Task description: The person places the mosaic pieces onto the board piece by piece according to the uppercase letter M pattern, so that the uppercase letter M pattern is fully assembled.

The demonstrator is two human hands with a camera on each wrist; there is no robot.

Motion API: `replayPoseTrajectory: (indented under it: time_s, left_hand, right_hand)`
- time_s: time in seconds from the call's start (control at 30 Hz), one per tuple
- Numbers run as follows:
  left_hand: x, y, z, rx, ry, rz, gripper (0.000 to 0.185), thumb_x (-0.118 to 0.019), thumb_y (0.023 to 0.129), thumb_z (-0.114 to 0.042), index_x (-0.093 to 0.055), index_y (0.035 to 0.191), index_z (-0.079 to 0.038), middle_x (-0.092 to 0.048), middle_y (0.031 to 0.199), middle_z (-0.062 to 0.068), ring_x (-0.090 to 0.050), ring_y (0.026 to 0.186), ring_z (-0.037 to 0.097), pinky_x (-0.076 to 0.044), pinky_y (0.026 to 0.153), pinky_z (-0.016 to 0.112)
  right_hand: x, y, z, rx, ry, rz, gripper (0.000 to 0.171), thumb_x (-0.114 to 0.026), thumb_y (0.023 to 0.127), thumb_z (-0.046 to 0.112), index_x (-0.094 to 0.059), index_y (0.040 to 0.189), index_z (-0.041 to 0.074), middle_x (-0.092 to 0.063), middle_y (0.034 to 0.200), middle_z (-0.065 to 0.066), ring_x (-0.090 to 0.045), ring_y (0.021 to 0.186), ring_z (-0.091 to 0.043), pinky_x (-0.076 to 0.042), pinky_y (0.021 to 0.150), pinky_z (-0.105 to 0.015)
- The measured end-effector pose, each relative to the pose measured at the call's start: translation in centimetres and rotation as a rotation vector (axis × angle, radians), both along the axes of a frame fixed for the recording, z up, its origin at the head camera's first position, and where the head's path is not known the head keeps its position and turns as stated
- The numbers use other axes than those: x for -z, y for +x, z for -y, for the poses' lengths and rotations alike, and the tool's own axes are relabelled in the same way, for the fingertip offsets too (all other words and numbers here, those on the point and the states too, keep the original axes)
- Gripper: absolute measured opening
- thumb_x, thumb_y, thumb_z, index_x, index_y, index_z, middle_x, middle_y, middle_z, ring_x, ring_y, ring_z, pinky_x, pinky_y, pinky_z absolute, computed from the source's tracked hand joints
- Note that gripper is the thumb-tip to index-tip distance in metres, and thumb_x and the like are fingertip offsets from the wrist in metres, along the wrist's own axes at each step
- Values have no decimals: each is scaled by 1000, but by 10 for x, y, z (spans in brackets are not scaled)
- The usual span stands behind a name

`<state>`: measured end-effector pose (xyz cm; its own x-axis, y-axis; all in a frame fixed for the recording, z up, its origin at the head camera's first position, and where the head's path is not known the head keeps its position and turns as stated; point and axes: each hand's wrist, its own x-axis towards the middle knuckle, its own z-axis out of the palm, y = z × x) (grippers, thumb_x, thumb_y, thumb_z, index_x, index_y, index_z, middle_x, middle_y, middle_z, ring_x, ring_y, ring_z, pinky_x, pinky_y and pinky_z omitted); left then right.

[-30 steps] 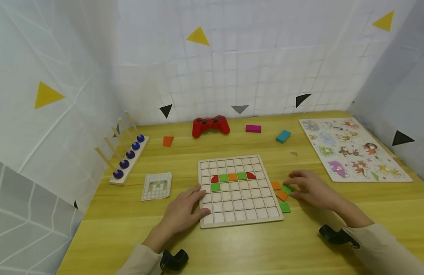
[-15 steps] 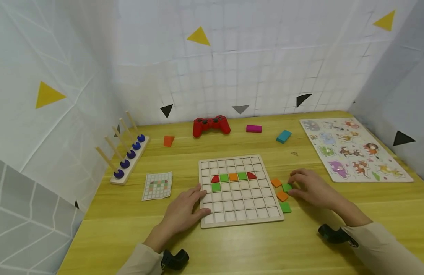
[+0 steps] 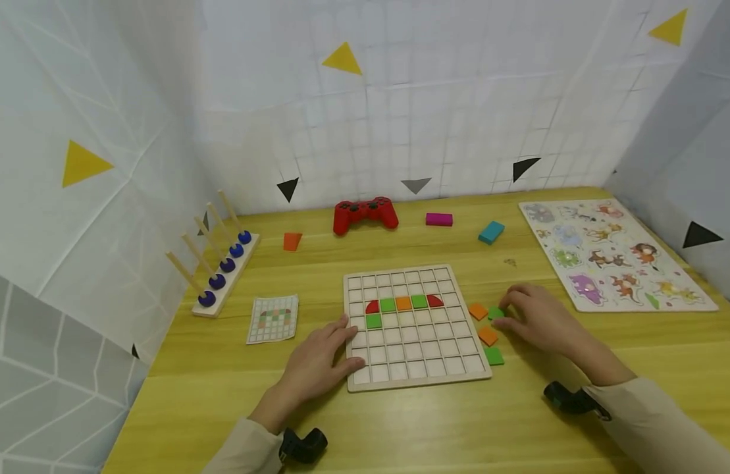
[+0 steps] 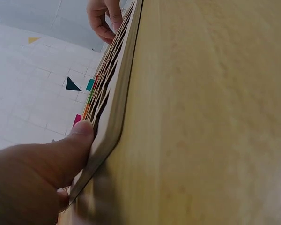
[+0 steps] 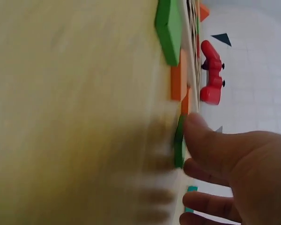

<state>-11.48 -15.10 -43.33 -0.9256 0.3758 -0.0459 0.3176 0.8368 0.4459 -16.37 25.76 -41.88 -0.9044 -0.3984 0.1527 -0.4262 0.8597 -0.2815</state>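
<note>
A wooden grid board [image 3: 420,368] lies on the table with several green tiles, an orange tile [image 3: 403,303] and two red curved pieces [image 3: 434,301] in its cells. My left hand [image 3: 317,359] rests on its left edge; the thumb [image 4: 82,133] lies on the rim in the left wrist view. Right of the board, my right hand [image 3: 539,319] pinches a green square tile [image 3: 495,313] between thumb and fingers, low at the tabletop. Beside it lie two orange tiles [image 3: 488,336] and another green tile [image 3: 494,356]. The hand partly hides the pinched tile.
A pattern card [image 3: 272,319] and a peg stand with blue beads [image 3: 227,264] are at left. Along the back lie an orange piece [image 3: 291,241], a red game controller [image 3: 365,214], a magenta block [image 3: 439,219] and a teal block [image 3: 492,232]. An animal puzzle board [image 3: 619,257] lies at right.
My right hand has shifted slightly away from me, and the green tile has slid with it. The upper orange tile has turned a little. The left hand stays put on the board.
</note>
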Motion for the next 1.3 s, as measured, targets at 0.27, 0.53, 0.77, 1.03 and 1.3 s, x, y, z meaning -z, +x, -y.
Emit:
replayPoseTrajectory:
  time_s: [0.27, 0.53, 0.77, 1.03, 1.3]
  left_hand:
    - [0, 1, 0, -5, 7, 5, 62, -60, 93, -54, -51, 143, -18, -38, 159, 5, -44, 140, 35, -42, 109, 53]
    - [1, 2, 0, -3, 3, 9, 63, -60, 93, -53, -51, 143, -18, -39, 158, 4, -44, 140, 34, -42, 110, 52]
    - [-1, 2, -1, -1, -4, 8, 63, -60, 93, -54, -51, 144, -18, -38, 159, 4, -44, 139, 34, -42, 109, 52]
    - [-4, 0, 0, 10, -5, 5, 62, -62, 92, -51, -51, 143, -17, -39, 158, 6, -45, 139, 34, -42, 109, 52]
    - [-1, 1, -1, -9, -3, 15, 62, -61, 92, -53, -51, 144, -19, -39, 158, 4, -44, 140, 34, -42, 109, 52]
  right_hand:
    - [-1, -5, 22, -36, 3, 0, 31, -75, 87, 32, -73, 106, 8, -65, 117, -23, -58, 109, -45, -48, 91, -60]
    - [1, -10, 29, -30, -10, 16, 21, -75, 87, 24, -74, 100, 8, -65, 117, -23, -59, 108, -44, -50, 90, -59]
    - [-17, -18, 49, -21, 4, -33, 16, -74, 88, 21, -77, 95, 7, -67, 119, -21, -60, 112, -42, -50, 93, -58]
    - [-28, -16, 43, -87, 57, 2, 14, -77, 84, 16, -77, 97, 9, -65, 121, -25, -61, 108, -46, -54, 83, -58]
    - [-9, -11, 20, -152, 30, -16, 10, -77, 82, 11, -78, 90, 17, -66, 119, -25, -58, 110, -47, -49, 90, -63]
